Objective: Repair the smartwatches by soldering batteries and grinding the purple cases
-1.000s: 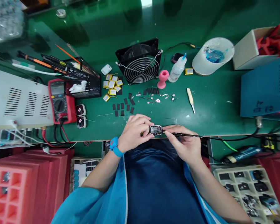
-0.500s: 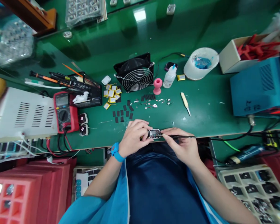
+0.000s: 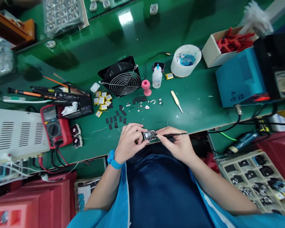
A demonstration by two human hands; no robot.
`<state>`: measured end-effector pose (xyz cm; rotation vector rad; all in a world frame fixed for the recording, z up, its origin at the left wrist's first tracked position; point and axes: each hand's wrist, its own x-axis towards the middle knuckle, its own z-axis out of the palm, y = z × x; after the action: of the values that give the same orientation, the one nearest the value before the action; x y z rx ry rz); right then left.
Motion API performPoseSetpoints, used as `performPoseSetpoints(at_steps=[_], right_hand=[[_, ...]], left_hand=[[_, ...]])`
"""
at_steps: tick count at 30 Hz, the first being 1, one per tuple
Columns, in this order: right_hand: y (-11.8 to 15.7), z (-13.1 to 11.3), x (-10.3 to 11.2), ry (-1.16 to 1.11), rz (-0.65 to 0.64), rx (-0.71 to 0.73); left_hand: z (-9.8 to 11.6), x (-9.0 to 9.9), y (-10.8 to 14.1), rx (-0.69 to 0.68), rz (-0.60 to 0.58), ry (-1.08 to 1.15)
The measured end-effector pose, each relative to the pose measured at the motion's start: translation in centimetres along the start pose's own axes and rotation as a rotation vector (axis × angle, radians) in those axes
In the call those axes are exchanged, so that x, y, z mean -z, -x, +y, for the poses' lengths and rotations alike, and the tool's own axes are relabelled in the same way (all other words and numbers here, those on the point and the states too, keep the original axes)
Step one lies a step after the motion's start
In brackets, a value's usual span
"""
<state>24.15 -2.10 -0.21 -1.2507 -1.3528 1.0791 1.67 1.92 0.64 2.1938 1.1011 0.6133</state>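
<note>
Shifted slightly left along the near bench edge [image 3: 199, 125] since before, both hands. Left hand [image 3: 128, 142] fingers closed around watch module [image 3: 149, 135]; right hand [image 3: 178, 145] pinching thin black tool [image 3: 174, 134], tip at module's right side.

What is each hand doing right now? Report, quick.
Left hand: closed on the small open device, steadying it at the table edge.
Right hand: closed on a thin black tool, tip at the device.

Light blue short sleeves [image 3: 114, 202], dark blue apron [image 3: 159, 190], blue wristband [image 3: 112, 159]
</note>
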Motion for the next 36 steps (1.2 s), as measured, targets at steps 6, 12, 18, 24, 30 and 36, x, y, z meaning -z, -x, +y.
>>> performPoseSetpoints(at_steps=[6, 12, 18, 24, 30, 36], right_hand=[[-0.03, 0.06, -0.06, -0.007, 0.004, 0.005], [-0.05, 0.04, -0.04, -0.008, -0.001, 0.004], [-0.05, -0.05, -0.02, -0.003, 0.003, 0.010], [-0.10, -0.07, 0.01, 0.000, 0.003, 0.003], [-0.09, -0.13, 0.04, 0.005, 0.005, 0.001], [-0.15, -0.27, 0.02, -0.002, 0.002, -0.008]], left_hand=[[0.44, 0.04, -0.16, -0.003, 0.001, -0.015], [0.39, -0.06, -0.18, -0.001, 0.007, -0.020], [0.19, -0.13, -0.13, -0.001, 0.008, -0.017], [0.27, -0.09, -0.10, 0.005, 0.007, -0.003], [0.34, 0.00, -0.12, 0.018, -0.008, -0.008], [0.31, -0.02, -0.10, 0.041, -0.021, -0.020]])
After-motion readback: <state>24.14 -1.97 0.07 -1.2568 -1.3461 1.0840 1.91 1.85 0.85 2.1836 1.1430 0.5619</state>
